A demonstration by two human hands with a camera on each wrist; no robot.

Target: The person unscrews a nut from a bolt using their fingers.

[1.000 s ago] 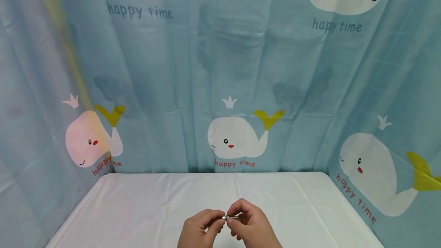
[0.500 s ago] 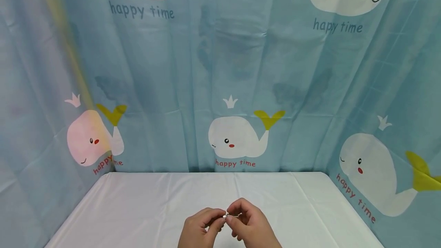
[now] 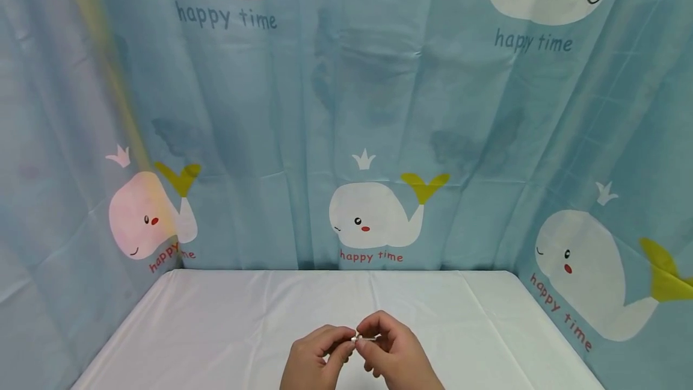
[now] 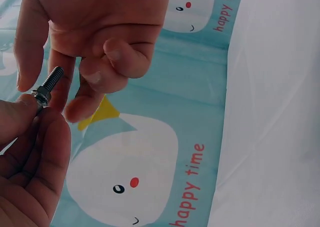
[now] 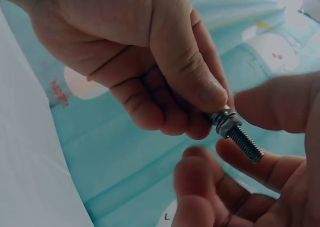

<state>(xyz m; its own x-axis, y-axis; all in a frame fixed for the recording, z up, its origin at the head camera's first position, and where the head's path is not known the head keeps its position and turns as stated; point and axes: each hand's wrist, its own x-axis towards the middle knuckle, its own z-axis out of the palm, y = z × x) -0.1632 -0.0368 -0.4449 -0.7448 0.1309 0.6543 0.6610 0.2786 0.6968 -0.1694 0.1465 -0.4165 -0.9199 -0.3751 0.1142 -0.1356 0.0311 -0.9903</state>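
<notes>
A small silvery metal bolt (image 3: 369, 339) with a threaded shank is held up over the table. My left hand (image 3: 316, 357) pinches its near end between thumb and index finger, which hides that end. A nut (image 5: 228, 127) with a washer beside it sits on the bolt, right at the left fingertips. The shank points toward my right hand (image 3: 397, 351), whose thumb and index finger stand spread on either side of the nut and thread. In the right wrist view a gap shows between those fingers and the metal.
A white cloth-covered table (image 3: 216, 318) spreads beneath both hands. Behind it and along both sides hangs a light blue curtain (image 3: 243, 215) printed with white whales and lettering, meeting the table's back edge.
Both hands keep nearly the same place and the left still pinches the bolt. The bolt's free end has tipped slightly upward. The whole head view has shifted a little.
</notes>
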